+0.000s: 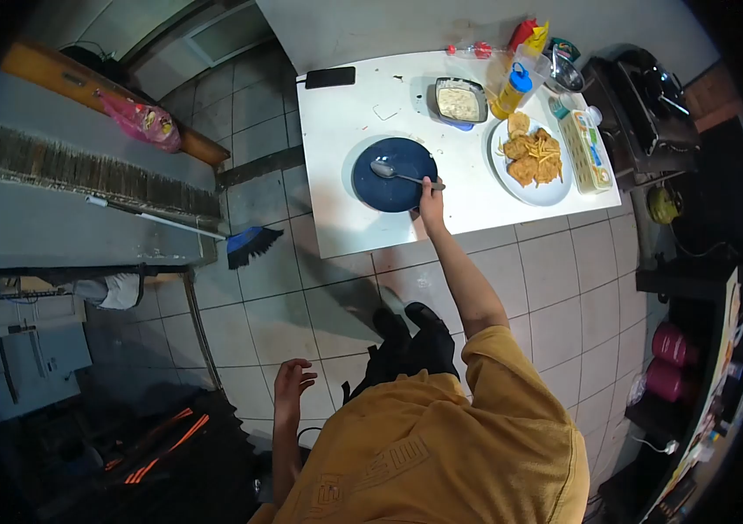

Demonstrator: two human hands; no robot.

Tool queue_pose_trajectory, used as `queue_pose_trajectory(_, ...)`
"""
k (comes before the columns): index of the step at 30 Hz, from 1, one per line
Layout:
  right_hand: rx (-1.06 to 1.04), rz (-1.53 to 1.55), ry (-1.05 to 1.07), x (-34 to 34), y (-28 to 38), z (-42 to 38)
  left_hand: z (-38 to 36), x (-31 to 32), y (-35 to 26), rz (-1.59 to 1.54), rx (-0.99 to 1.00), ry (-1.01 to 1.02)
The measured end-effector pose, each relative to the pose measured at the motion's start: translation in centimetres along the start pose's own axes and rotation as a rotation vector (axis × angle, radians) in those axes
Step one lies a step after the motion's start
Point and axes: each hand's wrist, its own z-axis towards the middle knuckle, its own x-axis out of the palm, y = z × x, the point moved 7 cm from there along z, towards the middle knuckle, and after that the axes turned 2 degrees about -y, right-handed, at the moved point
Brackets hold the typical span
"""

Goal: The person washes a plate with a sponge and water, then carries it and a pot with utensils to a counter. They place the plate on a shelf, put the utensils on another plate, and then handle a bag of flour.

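Note:
My right hand [431,208] is closed at the right rim of a dark blue plate [380,194], near the table's front edge. A metal spoon [383,169] lies across the plate, bowl toward the middle, its handle crossing the rim at my fingertips. Whether my fingers press on the handle as well as the rim is hard to make out. My left hand [294,377] hangs low beside my body, empty, with fingers loosely bent and apart. To the right of the dark plate, a white plate [498,179] holds fried pieces [524,170] and fries [549,150].
On the white table [336,122] are a phone [330,77], a container of pale creamy food [459,103], a yellow bottle with blue cap [508,98], a metal bowl [565,77] and a yellow basket [588,153]. A broom [251,244] stands left; a stove [642,113] is right.

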Motion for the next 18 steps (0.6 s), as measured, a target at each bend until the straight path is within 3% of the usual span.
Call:
queue_pose_trajectory(3, 0.098, -0.061, 0.006, -0.1, -3.2, 2.0, 1.1, -0.2, -0.3, 0.001, -0.027, 0.034)
queue_pose_trajectory(6, 0.054, -0.118, -0.110, -0.5, -5.4, 3.6, 2.1, 0.2, -0.9, 0.014, -0.026, 0.072)
queue_pose_trajectory(7, 0.055, -0.117, -0.116, -0.7, -3.8, 3.1, 2.3, 0.3, -1.2, 0.018, -0.016, 0.085)
queue_pose_trajectory(9, 0.304, -0.088, -0.065, -0.6, -2.2, 1.8, 2.9, 0.3, -1.5, 0.021, -0.008, 0.092)
queue_pose_trajectory(13, 0.357, -0.171, -0.005, -1.2, -2.1, 1.2, 3.6, 0.8, -1.7, 0.032, 0.004, 0.110)
queue_pose_trajectory(15, 0.299, -0.337, 0.053, -3.1, -0.9, -0.1, 4.1, 1.4, -1.9, 0.035, 0.012, 0.119)
queue_pose_trajectory(17, -0.084, -0.560, 0.039, -5.9, -0.6, -0.6, 4.6, 2.6, -2.6, 0.036, 0.031, 0.133)
queue_pose_trajectory(18, -0.183, -0.532, 0.080, -7.4, 0.0, -2.0, 4.8, 3.3, -3.1, 0.026, 0.046, 0.136)
